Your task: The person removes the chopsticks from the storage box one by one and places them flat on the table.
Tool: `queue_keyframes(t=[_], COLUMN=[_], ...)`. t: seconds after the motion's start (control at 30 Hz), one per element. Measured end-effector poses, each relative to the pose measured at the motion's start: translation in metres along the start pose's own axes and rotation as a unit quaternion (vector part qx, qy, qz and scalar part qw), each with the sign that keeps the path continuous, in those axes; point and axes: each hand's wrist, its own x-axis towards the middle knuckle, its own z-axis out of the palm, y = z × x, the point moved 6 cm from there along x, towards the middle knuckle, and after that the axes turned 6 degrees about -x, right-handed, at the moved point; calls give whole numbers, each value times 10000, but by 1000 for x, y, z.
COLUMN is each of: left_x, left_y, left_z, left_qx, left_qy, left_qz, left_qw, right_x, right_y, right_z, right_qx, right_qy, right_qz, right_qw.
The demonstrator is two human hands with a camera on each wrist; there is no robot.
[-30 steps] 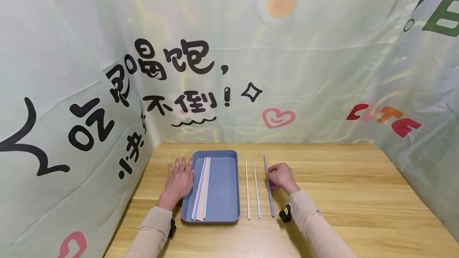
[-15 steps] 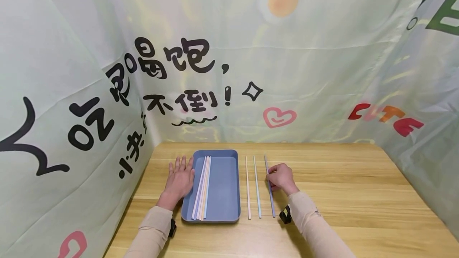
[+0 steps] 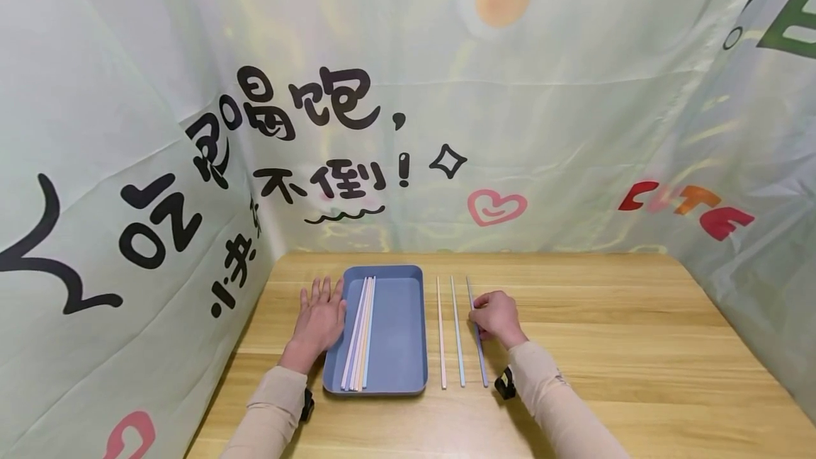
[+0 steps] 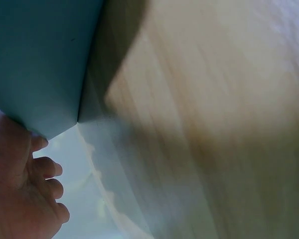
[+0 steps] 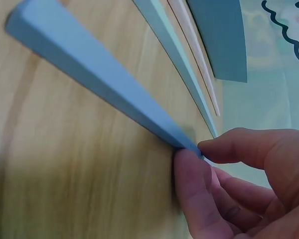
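A purple-blue chopstick (image 3: 481,360) is pinched between thumb and fingers of my right hand (image 3: 499,317), close up in the right wrist view as a long blue stick (image 5: 97,64). To its left lie a light blue chopstick (image 3: 457,335) and a pink chopstick (image 3: 440,335), roughly parallel. My left hand (image 3: 321,319), fingers straight, rests against the left rim of a blue tray (image 3: 398,331). Several pastel chopsticks (image 3: 358,335) lie bunched in the tray's left half. In the left wrist view the hand (image 4: 20,184) touches the tray's outer wall (image 4: 40,64).
A wooden table (image 3: 605,346) bears everything. A printed fabric curtain (image 3: 561,126) encloses the back and both sides of the table. A black strap device (image 3: 506,383) sits at the right wrist.
My right hand has shifted slightly left with the purple-blue chopstick, bringing it nearer the light blue one. The left hand and tray stay put.
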Motion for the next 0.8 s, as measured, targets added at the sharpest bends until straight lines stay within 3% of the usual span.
queue_keyframes(t=[0.27,0.57,0.8], left_x=[0,0,-1], left_y=[0,0,1], left_z=[0,0,-1], left_qx=[10,-30,-68], left_qy=[-16,24,-32], left_qz=[22,62,24], left_qw=[10000,10000,10000], right_x=[-2,-9,-17], right_y=[-20,-67,-100], right_z=[-1,24,54], right_qx=[-296,708,846], right_qy=[4,-366,-732], right_qz=[-175,-448,-910], right_qw=[9994,9958,9895])
